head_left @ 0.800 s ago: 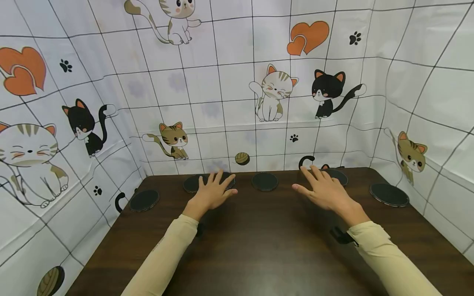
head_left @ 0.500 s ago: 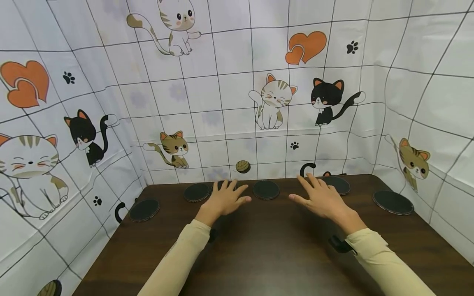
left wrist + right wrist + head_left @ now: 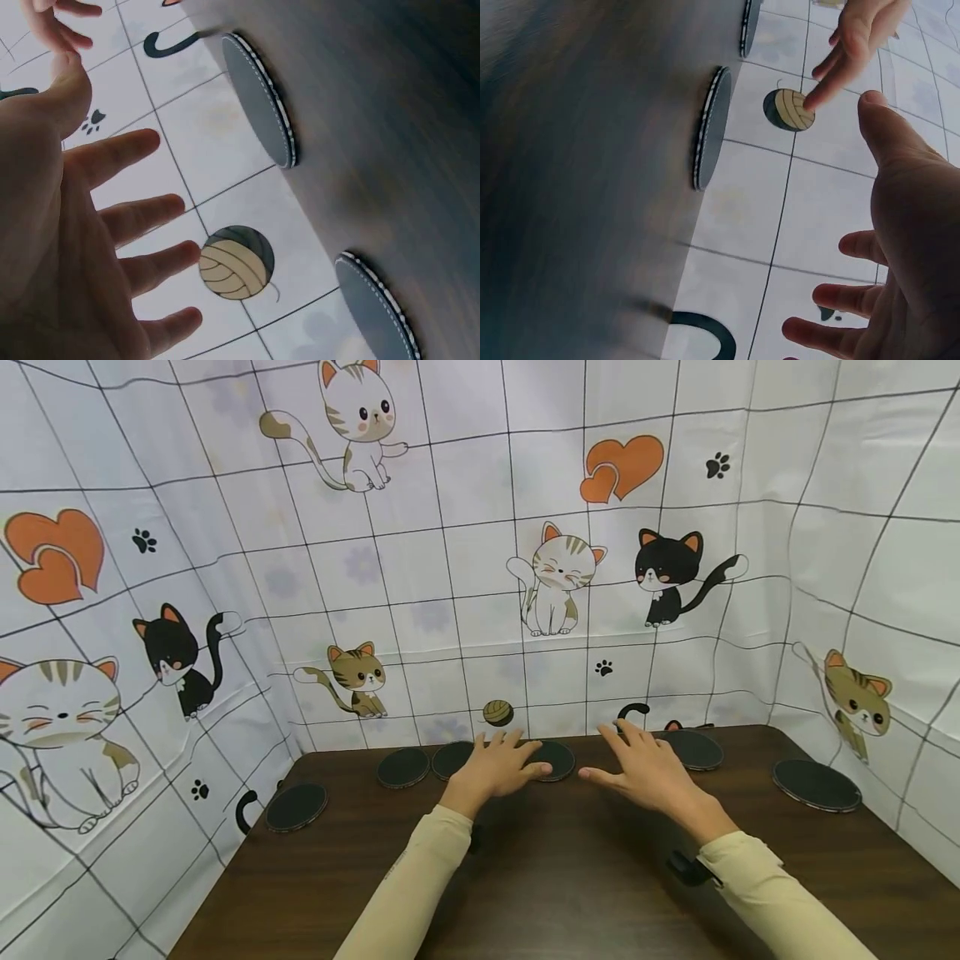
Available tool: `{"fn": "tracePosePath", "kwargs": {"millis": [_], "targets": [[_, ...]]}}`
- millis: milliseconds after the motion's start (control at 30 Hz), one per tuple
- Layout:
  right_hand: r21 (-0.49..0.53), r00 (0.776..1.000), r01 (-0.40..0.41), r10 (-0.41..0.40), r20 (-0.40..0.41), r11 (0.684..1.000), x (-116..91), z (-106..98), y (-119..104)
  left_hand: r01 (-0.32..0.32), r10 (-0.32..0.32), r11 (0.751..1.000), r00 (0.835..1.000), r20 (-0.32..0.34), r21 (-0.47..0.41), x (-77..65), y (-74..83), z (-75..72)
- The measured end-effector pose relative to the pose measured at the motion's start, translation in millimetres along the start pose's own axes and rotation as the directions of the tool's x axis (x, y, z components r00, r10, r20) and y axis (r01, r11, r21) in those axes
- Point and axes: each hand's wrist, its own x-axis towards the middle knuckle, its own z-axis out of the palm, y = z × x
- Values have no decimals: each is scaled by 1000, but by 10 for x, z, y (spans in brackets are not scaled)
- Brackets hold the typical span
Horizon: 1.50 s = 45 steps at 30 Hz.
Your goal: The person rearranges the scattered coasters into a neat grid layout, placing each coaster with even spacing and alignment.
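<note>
My left hand (image 3: 495, 768) hovers over the table with its fingers spread and holds nothing. In the left wrist view its palm (image 3: 82, 262) faces the camera, apart from the tabletop. Level with it in the head view, my right hand (image 3: 652, 768) is also raised and spread, with nothing in its grasp. The two thumbs point toward each other across a small gap. Behind the left hand's thumb lies a round black coaster (image 3: 557, 760), partly covered in the head view. Another coaster (image 3: 696, 750) lies just beyond the right hand.
More black stitched-edge coasters line the back of the dark wooden table (image 3: 555, 893): one far left (image 3: 296, 807), two left of centre (image 3: 403, 768), one far right (image 3: 817, 785). A white cat-print curtain (image 3: 450, 568) stands close behind the table and along both sides.
My left hand has moved right, closer to the right hand, uncovering one coaster and partly covering another. The right hand has shifted slightly. The head view has tilted upward a little.
</note>
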Motion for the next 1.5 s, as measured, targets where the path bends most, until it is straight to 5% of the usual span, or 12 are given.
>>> {"fn": "tracePosePath", "kwargs": {"millis": [400,800,1167,1500], "targets": [[72,1000,-11,12,-13,997,368,96,-152,76,-73,993,997,33,-90,222,-251,137],[87,1000,2,-4,22,996,570,348,2,90,-87,992,996,30,-87,397,-430,346],[143,977,-28,-3,211,989,625,529,288,23,-16,987,999,46,-159,497,-534,403],[219,969,-13,-41,242,976,648,707,364,9,-8,999,1000,18,-53,566,-518,446]]}}
